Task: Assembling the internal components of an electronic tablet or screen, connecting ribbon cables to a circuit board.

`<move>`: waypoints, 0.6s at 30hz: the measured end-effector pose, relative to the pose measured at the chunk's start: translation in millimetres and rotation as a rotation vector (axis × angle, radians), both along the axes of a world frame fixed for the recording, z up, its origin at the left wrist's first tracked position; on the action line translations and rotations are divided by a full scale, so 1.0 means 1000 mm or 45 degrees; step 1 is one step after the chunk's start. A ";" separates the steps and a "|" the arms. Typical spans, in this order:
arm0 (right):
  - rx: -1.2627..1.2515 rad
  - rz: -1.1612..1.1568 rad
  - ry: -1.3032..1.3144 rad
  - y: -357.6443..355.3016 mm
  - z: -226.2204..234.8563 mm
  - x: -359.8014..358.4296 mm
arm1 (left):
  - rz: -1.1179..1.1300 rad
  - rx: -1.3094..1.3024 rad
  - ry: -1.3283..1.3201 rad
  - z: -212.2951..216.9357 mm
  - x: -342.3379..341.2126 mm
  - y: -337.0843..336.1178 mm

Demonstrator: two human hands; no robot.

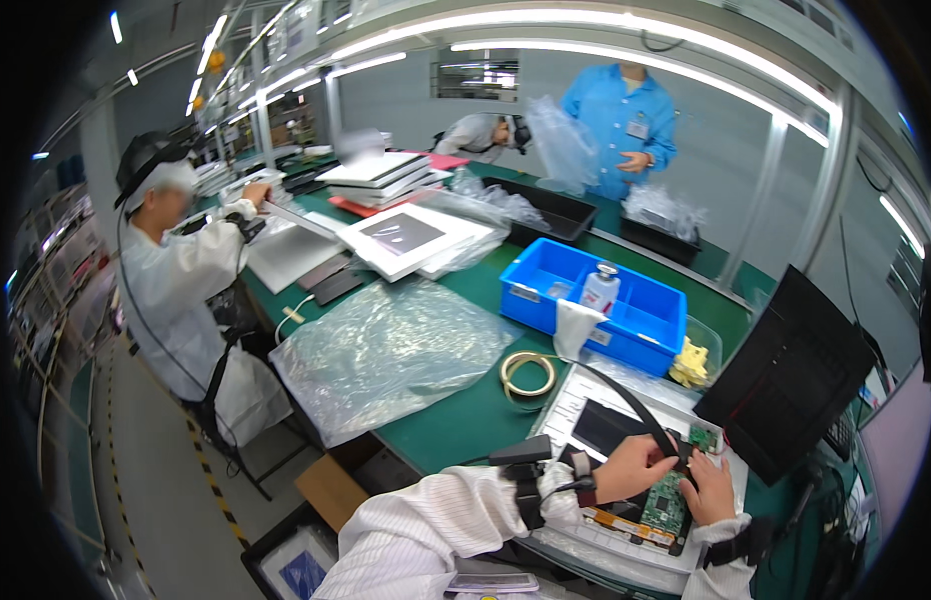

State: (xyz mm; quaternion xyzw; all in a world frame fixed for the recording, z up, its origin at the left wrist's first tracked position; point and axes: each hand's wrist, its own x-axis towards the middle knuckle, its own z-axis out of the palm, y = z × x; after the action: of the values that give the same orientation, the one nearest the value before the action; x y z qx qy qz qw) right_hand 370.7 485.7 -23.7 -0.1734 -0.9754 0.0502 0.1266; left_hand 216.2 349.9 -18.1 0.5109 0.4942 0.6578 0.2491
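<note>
both hands over an opened white panel, at a black strip.
from where i stand: left hand [636, 470] has thumb and fingertips drawn together at the near end of the black strip [640, 407]; cannot tell whether they grip it. right hand [712, 488] just beside, palm down, thumb apart from the fingers, fingertips near that same end. the strip arcs away from the left hand, over the white panel [563, 408], toward the far left. green circuit board [666, 503] lies on the panel, between the hands and slightly nearer the wearer. farther out: tape roll [510, 376] on the green table [426, 435], left of the panel; blue bin [639, 343] beyond, a white bottle [600, 292] in it; dark screen-like panel [786, 375] tilted up at right; clear plastic sheet [396, 350] well left.
</note>
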 end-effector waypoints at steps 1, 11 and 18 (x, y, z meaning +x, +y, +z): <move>0.000 0.014 0.019 0.000 -0.001 -0.001 | -0.004 -0.023 -0.003 0.001 -0.001 -0.002; -0.161 0.180 0.082 -0.001 0.005 0.002 | -0.004 -0.173 -0.048 0.008 0.001 -0.003; -0.296 0.069 0.203 0.001 0.004 0.005 | 0.035 -0.152 -0.059 0.003 -0.002 0.001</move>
State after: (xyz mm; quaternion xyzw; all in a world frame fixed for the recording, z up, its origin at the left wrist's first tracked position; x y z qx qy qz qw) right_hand 376.2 486.3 -19.4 -0.1558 -0.9542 0.1797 0.1816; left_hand 213.8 350.8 -15.5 0.4731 0.5335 0.6421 0.2815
